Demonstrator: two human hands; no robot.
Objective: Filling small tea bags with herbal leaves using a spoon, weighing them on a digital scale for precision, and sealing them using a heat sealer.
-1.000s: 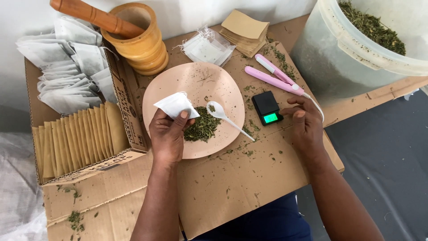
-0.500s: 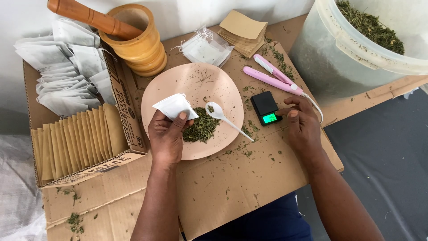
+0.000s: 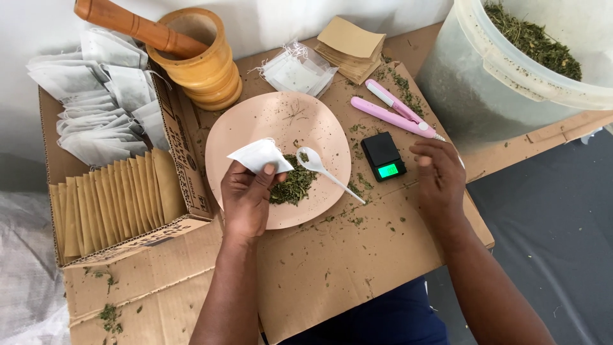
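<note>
Head view, left to right: a cardboard box at far left holds white filter bags behind and a row of brown sachets in front. Beyond it stands a wooden mortar with its pestle resting in it. The left hand pinches a white tea bag over the pink plate, where dried herbs lie just right of the hand. A white spoon rests there, handle pointing near-right. The right hand, loosely curled and empty, sits beside the pocket scale. A plastic bucket at far right holds more herbs.
</note>
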